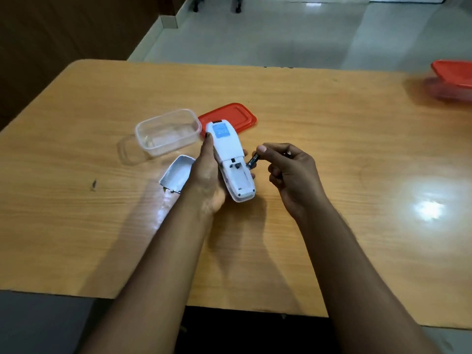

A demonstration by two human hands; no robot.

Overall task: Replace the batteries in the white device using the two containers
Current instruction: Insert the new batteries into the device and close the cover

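Note:
My left hand (207,180) grips the white device (229,159) above the table, its back facing up and its battery compartment open with no battery visible inside. Just right of the compartment, my right hand (291,172) pinches a dark battery (252,160) between thumb and fingers; a second battery tip (288,153) shows above its knuckles. The device's white cover (176,173) lies on the table left of my left hand. A clear container (167,131) stands open with nothing in it, its red lid (237,114) beside it. A second, red-lidded container (452,83) sits far right.
The wooden table (332,139) has a rounded far-left corner and a near edge close to my body. Beyond it lies a glossy tiled floor (281,34) with chair legs at the far end. A bright light reflection marks the table at the right.

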